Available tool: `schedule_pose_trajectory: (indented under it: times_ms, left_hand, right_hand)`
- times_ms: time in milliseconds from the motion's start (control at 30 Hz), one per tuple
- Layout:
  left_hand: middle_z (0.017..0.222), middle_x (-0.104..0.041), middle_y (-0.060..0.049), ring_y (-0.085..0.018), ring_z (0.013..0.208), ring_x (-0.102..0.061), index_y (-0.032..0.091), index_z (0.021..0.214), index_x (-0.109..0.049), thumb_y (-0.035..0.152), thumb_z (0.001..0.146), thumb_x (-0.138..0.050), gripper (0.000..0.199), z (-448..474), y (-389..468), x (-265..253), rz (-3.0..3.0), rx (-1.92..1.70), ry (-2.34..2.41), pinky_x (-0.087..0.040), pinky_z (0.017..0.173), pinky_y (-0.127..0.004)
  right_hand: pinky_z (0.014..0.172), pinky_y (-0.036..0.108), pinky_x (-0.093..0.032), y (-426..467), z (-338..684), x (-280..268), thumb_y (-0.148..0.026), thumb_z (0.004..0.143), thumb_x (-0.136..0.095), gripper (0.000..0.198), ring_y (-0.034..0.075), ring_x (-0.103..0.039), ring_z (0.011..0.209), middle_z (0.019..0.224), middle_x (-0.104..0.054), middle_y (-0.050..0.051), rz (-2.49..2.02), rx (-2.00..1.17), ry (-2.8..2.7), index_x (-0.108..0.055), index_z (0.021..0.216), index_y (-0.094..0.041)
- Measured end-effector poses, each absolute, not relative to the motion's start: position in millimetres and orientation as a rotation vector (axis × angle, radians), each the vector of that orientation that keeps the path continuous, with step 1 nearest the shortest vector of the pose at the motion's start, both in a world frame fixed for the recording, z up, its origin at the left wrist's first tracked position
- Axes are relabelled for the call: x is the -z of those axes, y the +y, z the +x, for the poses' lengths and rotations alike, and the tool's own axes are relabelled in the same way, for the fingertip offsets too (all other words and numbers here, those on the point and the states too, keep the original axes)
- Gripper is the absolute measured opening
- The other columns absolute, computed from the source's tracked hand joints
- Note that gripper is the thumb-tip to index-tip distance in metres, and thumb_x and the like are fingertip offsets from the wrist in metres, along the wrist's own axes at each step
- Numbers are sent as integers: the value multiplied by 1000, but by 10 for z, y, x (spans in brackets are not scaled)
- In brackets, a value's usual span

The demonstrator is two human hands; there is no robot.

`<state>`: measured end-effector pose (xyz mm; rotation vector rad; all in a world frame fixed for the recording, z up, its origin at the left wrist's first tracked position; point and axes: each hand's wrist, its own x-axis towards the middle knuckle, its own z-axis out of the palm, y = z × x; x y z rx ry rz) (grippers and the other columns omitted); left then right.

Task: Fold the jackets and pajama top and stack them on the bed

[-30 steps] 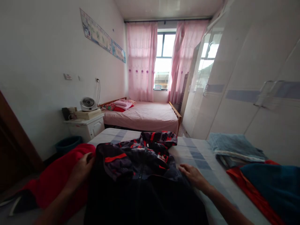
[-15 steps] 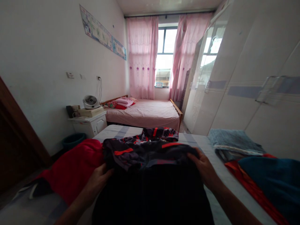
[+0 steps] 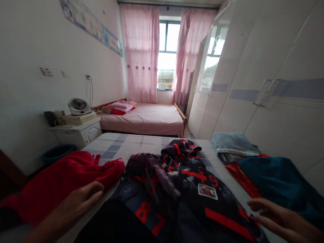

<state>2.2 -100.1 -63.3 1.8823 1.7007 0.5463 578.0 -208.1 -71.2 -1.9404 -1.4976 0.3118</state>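
Observation:
A dark hooded jacket point(image 3: 187, 202) with red numbers, red stripes and a white-edged patch lies spread on the near bed, its hood pointing away from me. To its left, my left hand point(image 3: 82, 202) hovers over a red garment point(image 3: 63, 175), fingers loosely bent and nothing between them. My right hand point(image 3: 275, 216) is beside the jacket's right edge, thumb and fingers apart; whether its fingertips touch the cloth I cannot tell. The jacket's lower part runs into black shadow at the bottom.
Folded jeans point(image 3: 233, 143), an orange cloth point(image 3: 243, 179) and a teal garment point(image 3: 275, 182) lie along the right side of the bed. Behind stand a pink-covered bed point(image 3: 152, 116) and a white nightstand point(image 3: 88, 133) with a fan point(image 3: 78, 106). A white wardrobe point(image 3: 240, 111) lines the right wall.
Both hands have let go of the jacket and moved apart. Its raised front has dropped, so its numbers and patch now show. My view has turned slightly right and down.

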Motion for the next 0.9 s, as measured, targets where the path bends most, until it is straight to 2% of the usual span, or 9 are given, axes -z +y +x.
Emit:
schedule_pose_trajectory:
  times_ms: [67, 133, 267, 367, 533, 633, 700, 767, 900]
  left_hand:
    - [100, -69, -7, -26, 92, -63, 21, 96, -64, 51, 79, -41, 41, 256, -777, 485, 2029, -670, 1789, -47, 84, -35]
    - [117, -61, -13, -26, 107, -57, 14, 113, -58, 47, 84, -35, 50, 538, -468, 383, 2212, -722, 1756, -40, 95, -37]
    - [135, -48, -15, -23, 128, -41, 9, 128, -48, 51, 80, -42, 64, 1020, 193, 462, 2342, -589, 1639, -28, 106, -32]
    - [136, -47, -18, -28, 129, -40, 8, 128, -49, 53, 71, -54, 73, 1204, 521, 661, 2324, -417, 1648, -31, 104, -34]
    - [124, -59, -14, -29, 115, -54, 15, 122, -56, 48, 59, -66, 72, 1340, 631, 883, 2328, -227, 1617, -43, 91, -31]
    - [92, -72, -9, -29, 90, -65, 19, 96, -69, 37, 61, -64, 40, 1404, 556, 838, 2349, -172, 1591, -47, 73, -32]
    - [74, -71, -5, -24, 76, -66, 21, 79, -71, 30, 65, -60, 20, 1418, 500, 698, 2387, -197, 1535, -46, 65, -28]
    - [77, -71, -2, -21, 77, -65, 23, 79, -70, 28, 70, -54, 19, 1393, 467, 473, 2437, -304, 1499, -45, 66, -25]
    - [98, -69, -2, -21, 93, -61, 24, 102, -65, 35, 81, -45, 31, 1290, 560, -22, 2470, -669, 1670, -43, 79, -26]
  right_hand:
    - [77, 40, -55, -1840, 5842, 752, -61, 58, -63, 43, 31, -66, 89, 96, -72, 8, -1990, -518, -1593, -74, 85, -29]
    - [90, 40, -49, -1510, 5806, 768, -59, 67, -57, 46, 30, -62, 102, 108, -69, 8, -1964, -554, -1629, -71, 96, -26]
    - [92, 39, -46, -820, 5546, 887, -56, 68, -54, 53, 30, -60, 106, 112, -66, 12, -1897, -623, -1610, -67, 102, -17]
    - [89, 38, -47, -442, 5338, 984, -54, 66, -58, 49, 30, -61, 102, 105, -69, 11, -1893, -657, -1590, -67, 95, -16]
    - [70, 32, -53, -182, 5093, 1043, -40, 70, -57, 34, 22, -67, 79, 88, -72, 6, -1788, -821, -1650, -66, 91, -16]
    - [60, 30, -52, -155, 5008, 1013, -26, 69, -51, 27, 19, -65, 66, 78, -72, 4, -1722, -901, -1735, -67, 87, -14]
    - [62, 30, -52, -121, 4991, 908, -19, 66, -48, 31, 19, -64, 66, 76, -71, 2, -1691, -897, -1792, -68, 89, -15]
    - [73, 32, -51, -36, 4997, 708, -16, 66, -47, 37, 20, -64, 76, 84, -71, 1, -1638, -774, -1864, -68, 96, -19]
    - [95, 36, -42, 350, 4984, 171, -15, 72, -43, 46, 23, -58, 103, 109, -66, 4, -1539, -87, -1964, -61, 114, -21]
